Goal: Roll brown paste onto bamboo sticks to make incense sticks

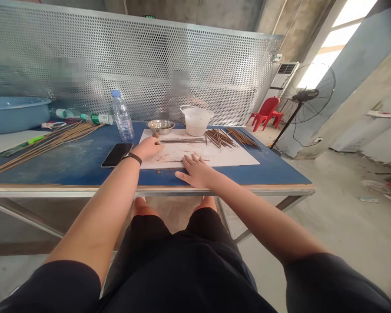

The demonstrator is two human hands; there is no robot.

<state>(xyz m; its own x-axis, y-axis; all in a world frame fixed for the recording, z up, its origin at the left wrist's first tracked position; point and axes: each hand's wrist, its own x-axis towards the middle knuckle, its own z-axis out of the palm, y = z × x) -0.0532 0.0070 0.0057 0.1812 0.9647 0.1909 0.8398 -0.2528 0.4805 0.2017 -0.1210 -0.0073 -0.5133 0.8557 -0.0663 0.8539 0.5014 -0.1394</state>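
Observation:
My left hand [150, 148], wearing a dark watch, is over the left part of a white board [237, 157] with its fingers curled closed. What they hold, if anything, is hidden. A small brown lump [155, 135] shows just beyond the fingers, beside a row of thin brown sticks [182, 141]. Flat on the board's front edge lies my right hand [197, 171], fingers spread, their tips over a thin stick that runs sideways. Brown smears mark the board. Two bundles, one of brown sticks [220, 139] and another of darker sticks [244, 138], rest to the right.
Behind the sticks stand a metal bowl [160, 126] and a white bucket [197, 121]. A phone [116, 155] and a water bottle [122, 117] are left of the board. Further left are long brown strips [58, 138] and a blue basin [16, 115]. A perforated metal screen [133, 56] closes the back.

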